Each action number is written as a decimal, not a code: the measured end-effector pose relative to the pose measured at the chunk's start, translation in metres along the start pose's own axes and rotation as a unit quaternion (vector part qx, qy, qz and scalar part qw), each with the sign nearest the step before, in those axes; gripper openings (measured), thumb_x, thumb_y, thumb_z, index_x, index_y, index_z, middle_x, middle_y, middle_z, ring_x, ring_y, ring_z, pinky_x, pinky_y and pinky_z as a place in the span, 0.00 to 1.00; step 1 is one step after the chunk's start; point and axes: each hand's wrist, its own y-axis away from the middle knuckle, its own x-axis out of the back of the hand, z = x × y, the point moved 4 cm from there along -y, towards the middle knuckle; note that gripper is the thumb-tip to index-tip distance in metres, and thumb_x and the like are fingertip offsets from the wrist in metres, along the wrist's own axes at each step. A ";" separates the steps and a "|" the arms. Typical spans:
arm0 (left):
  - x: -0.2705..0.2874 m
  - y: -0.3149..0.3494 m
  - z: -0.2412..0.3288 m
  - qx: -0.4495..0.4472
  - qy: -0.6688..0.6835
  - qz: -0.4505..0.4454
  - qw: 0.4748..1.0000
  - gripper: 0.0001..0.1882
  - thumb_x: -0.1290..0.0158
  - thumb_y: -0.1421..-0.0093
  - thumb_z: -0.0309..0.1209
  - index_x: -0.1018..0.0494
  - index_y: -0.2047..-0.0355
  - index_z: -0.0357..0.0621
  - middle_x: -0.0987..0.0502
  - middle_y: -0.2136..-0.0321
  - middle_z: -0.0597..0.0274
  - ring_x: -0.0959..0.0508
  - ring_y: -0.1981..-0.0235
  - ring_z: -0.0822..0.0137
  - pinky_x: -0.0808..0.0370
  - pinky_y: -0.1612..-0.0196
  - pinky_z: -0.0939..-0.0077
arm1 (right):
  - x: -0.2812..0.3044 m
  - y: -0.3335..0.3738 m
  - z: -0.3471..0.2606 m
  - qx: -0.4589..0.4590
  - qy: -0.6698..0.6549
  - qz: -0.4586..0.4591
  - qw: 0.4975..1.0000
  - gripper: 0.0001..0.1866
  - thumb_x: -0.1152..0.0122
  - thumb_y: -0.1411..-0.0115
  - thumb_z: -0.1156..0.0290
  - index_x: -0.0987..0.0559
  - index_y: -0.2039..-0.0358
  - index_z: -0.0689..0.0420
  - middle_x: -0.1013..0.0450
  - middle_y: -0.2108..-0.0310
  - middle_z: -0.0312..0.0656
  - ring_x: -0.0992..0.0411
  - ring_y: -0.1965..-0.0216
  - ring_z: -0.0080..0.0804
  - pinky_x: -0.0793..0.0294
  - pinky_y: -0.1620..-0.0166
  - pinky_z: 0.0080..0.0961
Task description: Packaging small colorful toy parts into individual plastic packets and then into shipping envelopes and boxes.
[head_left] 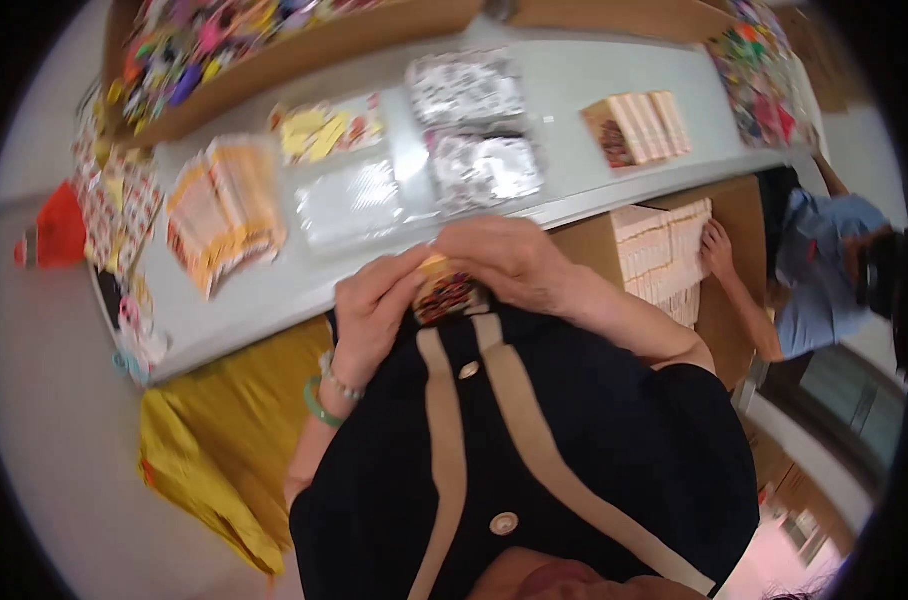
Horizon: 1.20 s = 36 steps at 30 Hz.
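Observation:
Close to my chest, both hands grip a small printed carton (446, 290), orange at its top with a dark, busy picture on its face. My left hand (372, 305) pinches its left edge with thumb and fingers. The fingers of my right hand (504, 262) are bent over its upper right side. Parts of the carton are hidden behind the fingers. Beyond my hands on the white table (564, 210) lie a fanned stack of orange and white cartons (229, 210), clear plastic sleeves (349, 203), yellow packets (324, 132) and silvery printed packets (484, 168).
A row of cartons (639, 130) stands at the far right. Colourful small items fill a cardboard box (304, 45) along the back. To my right, another person's hand (716, 248) reaches into a box of packed cartons (664, 250). Yellow cloth (229, 440) hangs at the left.

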 end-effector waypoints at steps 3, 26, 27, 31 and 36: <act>0.003 0.004 -0.003 -0.001 0.047 0.074 0.996 0.14 0.47 0.43 0.23 0.26 0.56 0.35 0.21 0.64 0.54 0.23 0.66 0.69 0.28 0.59 0.79 | 0.005 -0.007 -0.007 -0.192 -0.197 -0.035 0.961 0.25 0.37 0.49 0.76 0.31 0.49 0.61 0.28 0.58 0.48 0.26 0.59 0.40 0.27 0.59 0.26; -0.019 -0.024 0.031 0.027 0.092 0.035 0.995 0.09 0.51 0.41 0.21 0.27 0.60 0.31 0.25 0.67 0.58 0.23 0.68 0.68 0.27 0.62 0.77 | 0.181 0.060 0.086 -0.217 0.490 0.371 0.759 0.34 0.38 0.53 0.60 0.34 0.47 0.63 0.39 0.45 0.54 0.41 0.44 0.51 0.44 0.43 0.42; -0.028 -0.030 0.035 0.039 0.092 -0.035 0.994 0.11 0.51 0.41 0.21 0.28 0.58 0.31 0.25 0.65 0.57 0.23 0.66 0.67 0.26 0.61 0.76 | 0.190 0.065 0.090 -0.223 0.490 0.377 0.754 0.34 0.38 0.53 0.60 0.34 0.47 0.63 0.39 0.45 0.54 0.41 0.44 0.51 0.44 0.43 0.42; -0.082 -0.069 0.073 0.099 0.179 -0.217 0.954 0.21 0.53 0.38 0.27 0.38 0.45 0.33 0.32 0.49 0.51 0.26 0.56 0.65 0.27 0.54 0.74 | 0.195 0.085 0.120 -0.414 0.295 0.281 0.814 0.36 0.44 0.50 0.53 0.36 0.46 0.65 0.35 0.49 0.55 0.36 0.48 0.48 0.38 0.46 0.37; -0.142 -0.141 0.065 0.231 0.256 -0.217 0.913 0.31 0.54 0.36 0.40 0.50 0.39 0.36 0.46 0.41 0.49 0.33 0.48 0.62 0.31 0.47 0.66 | 0.175 0.073 0.119 -0.361 0.361 0.285 0.812 0.40 0.42 0.52 0.48 0.37 0.42 0.58 0.37 0.47 0.55 0.37 0.48 0.49 0.40 0.45 0.40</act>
